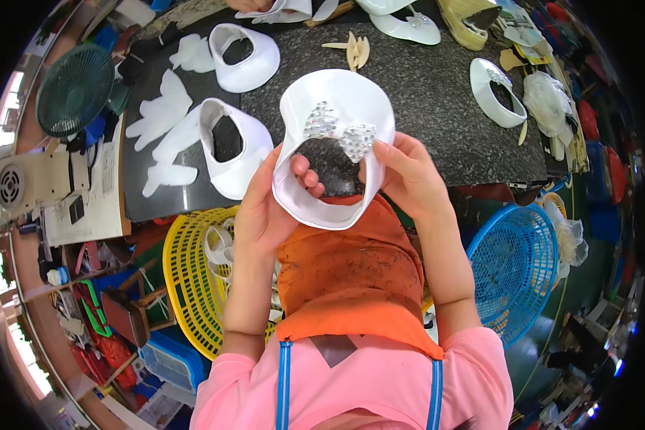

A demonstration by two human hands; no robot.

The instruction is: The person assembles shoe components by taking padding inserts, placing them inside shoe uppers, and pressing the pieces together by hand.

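A white shoe upper [337,97] with a sparkling, stone-covered bow [337,129] is held up in front of me, over the near edge of the dark table. My left hand [269,208] grips its left side, the fingertips showing through the opening. On the other side my right hand [412,172] has its thumb on the outside near the bow; its other fingers are partly hidden behind the upper. Two more white uppers, a near one [247,161] and a far one [254,68], stand on the table to the left, without visible bows.
White flat pieces [168,111] lie at the table's left. Another bow-trimmed upper [491,93] sits at the right, beside a plastic bag [547,104]. Tan wedge-like pieces [358,51] lie farther back. Below the table edge are a yellow basket [186,276] and a blue basket [509,265].
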